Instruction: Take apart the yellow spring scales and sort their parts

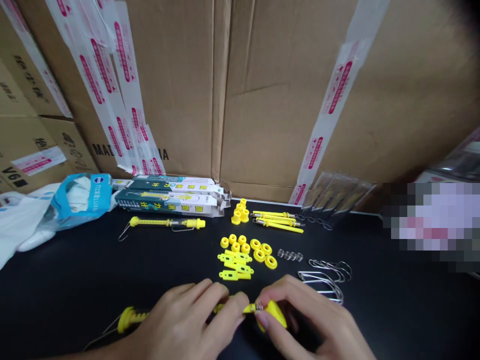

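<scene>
My left hand point(187, 320) is closed around a long yellow spring scale tube point(131, 317) lying on the black table near the front edge. Its wire hook trails off to the left. My right hand point(311, 320) pinches a yellow cap piece point(276, 312) against the tube's right end, where a small metal spring tip point(258, 306) shows between my fingers. Just beyond my hands lie yellow flat tabs point(235, 265), yellow rings point(262, 252) and small yellow caps point(234, 242).
A finished yellow spring scale point(165, 223) lies behind, with printed boxes point(168, 197) at the cardboard wall. Yellow rods point(277, 221), small coil springs point(290, 255), wire hooks point(326, 277) and clear sleeves point(337, 197) lie right of centre. A blue-and-white bag point(75, 200) sits left.
</scene>
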